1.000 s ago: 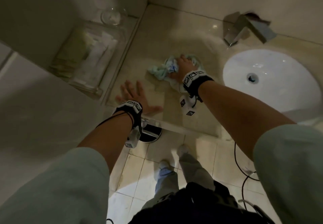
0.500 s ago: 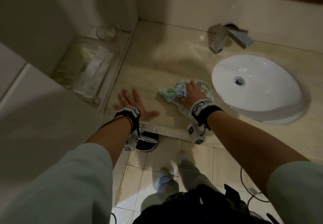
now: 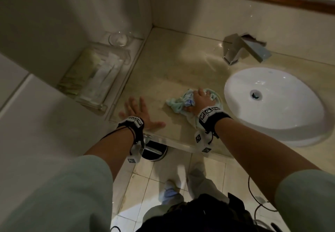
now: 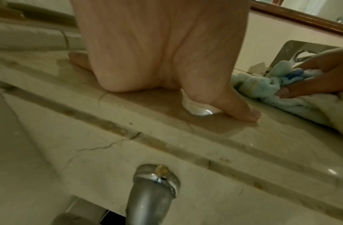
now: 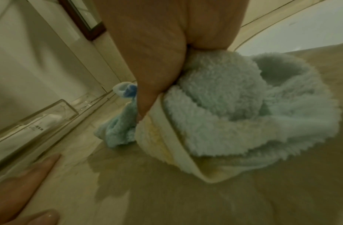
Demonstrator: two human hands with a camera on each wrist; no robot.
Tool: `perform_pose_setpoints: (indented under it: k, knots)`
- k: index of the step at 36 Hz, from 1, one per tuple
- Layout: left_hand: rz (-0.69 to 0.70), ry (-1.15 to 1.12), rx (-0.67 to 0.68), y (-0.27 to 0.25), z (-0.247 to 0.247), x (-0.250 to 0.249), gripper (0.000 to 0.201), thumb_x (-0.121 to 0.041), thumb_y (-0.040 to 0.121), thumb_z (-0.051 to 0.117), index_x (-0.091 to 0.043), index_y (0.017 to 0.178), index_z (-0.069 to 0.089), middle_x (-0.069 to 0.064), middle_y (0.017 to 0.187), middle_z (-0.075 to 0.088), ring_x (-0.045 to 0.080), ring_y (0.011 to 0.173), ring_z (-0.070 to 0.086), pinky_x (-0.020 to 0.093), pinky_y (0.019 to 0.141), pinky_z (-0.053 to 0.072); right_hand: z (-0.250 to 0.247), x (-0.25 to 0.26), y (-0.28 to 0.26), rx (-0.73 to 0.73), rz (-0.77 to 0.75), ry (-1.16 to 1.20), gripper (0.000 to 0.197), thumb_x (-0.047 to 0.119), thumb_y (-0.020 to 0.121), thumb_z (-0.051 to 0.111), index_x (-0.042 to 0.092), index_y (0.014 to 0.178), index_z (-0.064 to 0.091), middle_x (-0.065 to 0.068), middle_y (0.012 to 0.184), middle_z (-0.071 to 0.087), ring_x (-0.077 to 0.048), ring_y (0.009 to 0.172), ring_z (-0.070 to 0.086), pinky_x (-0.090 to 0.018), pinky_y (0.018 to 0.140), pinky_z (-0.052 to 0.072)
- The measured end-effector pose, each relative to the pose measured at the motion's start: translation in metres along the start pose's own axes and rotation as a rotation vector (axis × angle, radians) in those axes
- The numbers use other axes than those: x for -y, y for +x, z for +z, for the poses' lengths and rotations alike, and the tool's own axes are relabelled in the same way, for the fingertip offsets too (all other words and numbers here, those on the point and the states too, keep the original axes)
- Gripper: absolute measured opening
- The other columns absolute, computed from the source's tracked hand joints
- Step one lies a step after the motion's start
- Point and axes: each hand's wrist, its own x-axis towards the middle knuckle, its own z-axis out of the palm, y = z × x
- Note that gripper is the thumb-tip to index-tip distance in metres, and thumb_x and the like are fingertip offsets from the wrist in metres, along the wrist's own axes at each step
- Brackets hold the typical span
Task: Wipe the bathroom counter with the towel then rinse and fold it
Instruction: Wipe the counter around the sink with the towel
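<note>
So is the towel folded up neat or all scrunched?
Scrunched: the towel lies in a crumpled bunch on the counter under the right hand.

Right hand (image 5: 163, 50) presses bunched towel (image 5: 234, 115) onto counter (image 5: 167, 190).

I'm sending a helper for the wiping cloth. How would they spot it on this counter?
Start at the white oval sink. On the beige counter just left of its rim lies the towel, bunched under the right hand. It is the only soft, fluffy pale-blue thing there.
</note>
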Motion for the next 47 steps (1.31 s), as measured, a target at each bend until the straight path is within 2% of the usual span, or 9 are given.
perform_pose_setpoints:
  k: [7, 13, 15, 19, 22, 24, 28, 38, 47]
  knots:
    - [0.009, 0.008, 0.03, 0.003, -0.003, -0.002, 0.149, -0.097, 0.04, 0.05, -0.029, 0.133, -0.045, 0.011, 0.139, -0.052, 0.042, 0.133, -0.037, 0.071, 0.106, -0.002, -0.014, 0.001, 0.01, 0.048, -0.034, -0.035, 0.093, 0.058, 0.085, 0.058, 0.017, 0.152, 0.009, -0.003, 0.161, -0.001, -0.035, 0.147, 0.001, -0.059, 0.114, 0.014]
    - [-0.057, 0.029, -0.008, -0.002, -0.005, -0.01, 0.142, -0.089, 0.052, 0.056, -0.029, 0.138, -0.039, 0.008, 0.145, -0.045, 0.037, 0.139, -0.03, 0.064, 0.111, 0.0, -0.027, -0.006, 0.028, 0.071, -0.114, -0.074, 0.099, 0.061, 0.08, 0.062, 0.02, 0.153, 0.008, -0.004, 0.16, -0.006, -0.035, 0.147, 0.0, -0.06, 0.114, 0.012]
    - [-0.069, 0.028, -0.026, -0.003, -0.005, -0.015, 0.138, -0.085, 0.057, 0.058, -0.028, 0.142, -0.034, 0.009, 0.149, -0.039, 0.037, 0.141, -0.025, 0.061, 0.113, 0.002, -0.031, -0.007, 0.036, 0.074, -0.141, -0.086, 0.099, 0.062, 0.078, 0.064, 0.021, 0.152, 0.013, -0.005, 0.16, -0.003, -0.036, 0.146, 0.003, -0.061, 0.113, 0.014]
    - [-0.09, 0.02, -0.059, 0.003, -0.008, -0.017, 0.137, -0.089, 0.054, 0.055, -0.028, 0.146, -0.026, 0.009, 0.153, -0.032, 0.036, 0.143, -0.019, 0.059, 0.115, 0.004, -0.037, -0.006, 0.053, 0.113, -0.156, -0.125, 0.097, 0.072, 0.071, 0.061, 0.024, 0.146, 0.023, -0.005, 0.153, 0.011, -0.036, 0.141, 0.017, -0.058, 0.111, 0.02]
    - [-0.105, 0.02, -0.101, 0.006, -0.014, -0.028, 0.137, -0.091, 0.052, 0.054, -0.026, 0.148, -0.018, 0.008, 0.153, -0.03, 0.034, 0.145, -0.011, 0.055, 0.115, 0.008, -0.043, -0.009, 0.063, 0.171, -0.195, -0.136, 0.108, 0.073, 0.074, 0.058, 0.022, 0.153, 0.005, -0.004, 0.16, -0.01, -0.037, 0.146, -0.002, -0.058, 0.115, 0.01]
    - [-0.102, -0.014, -0.154, 0.007, -0.015, -0.037, 0.136, -0.086, 0.052, 0.061, -0.026, 0.149, -0.014, 0.007, 0.154, -0.027, 0.033, 0.145, -0.009, 0.054, 0.116, 0.008, -0.046, -0.008, 0.065, 0.187, -0.191, -0.141, 0.108, 0.069, 0.078, 0.058, 0.02, 0.153, -0.002, -0.005, 0.159, -0.017, -0.036, 0.146, -0.009, -0.059, 0.115, 0.007]
    - [-0.114, -0.082, -0.207, 0.015, -0.02, -0.054, 0.138, -0.082, 0.051, 0.067, -0.026, 0.15, -0.011, 0.002, 0.156, -0.023, 0.029, 0.146, -0.009, 0.054, 0.117, 0.007, -0.048, -0.007, 0.076, 0.2, -0.22, -0.157, 0.108, 0.069, 0.077, 0.057, 0.017, 0.152, -0.001, -0.008, 0.159, -0.015, -0.038, 0.146, -0.006, -0.06, 0.115, 0.01]
    - [-0.104, -0.068, -0.14, 0.032, -0.03, -0.078, 0.127, -0.075, 0.064, 0.065, -0.025, 0.151, -0.012, 0.003, 0.156, -0.026, 0.027, 0.146, -0.013, 0.049, 0.118, 0.003, -0.048, -0.006, 0.081, 0.214, -0.195, -0.132, 0.112, 0.073, 0.074, 0.058, 0.022, 0.152, -0.003, -0.003, 0.159, -0.02, -0.036, 0.146, -0.012, -0.065, 0.112, 0.008]
    - [-0.066, 0.008, -0.104, 0.048, -0.046, -0.076, 0.127, -0.076, 0.065, 0.063, -0.023, 0.15, -0.015, 0.006, 0.155, -0.029, 0.029, 0.145, -0.015, 0.047, 0.119, 0.004, -0.05, -0.006, 0.078, 0.193, -0.173, -0.101, 0.11, 0.07, 0.075, 0.06, 0.023, 0.152, -0.002, -0.001, 0.159, -0.018, -0.034, 0.146, -0.011, -0.063, 0.113, 0.01]
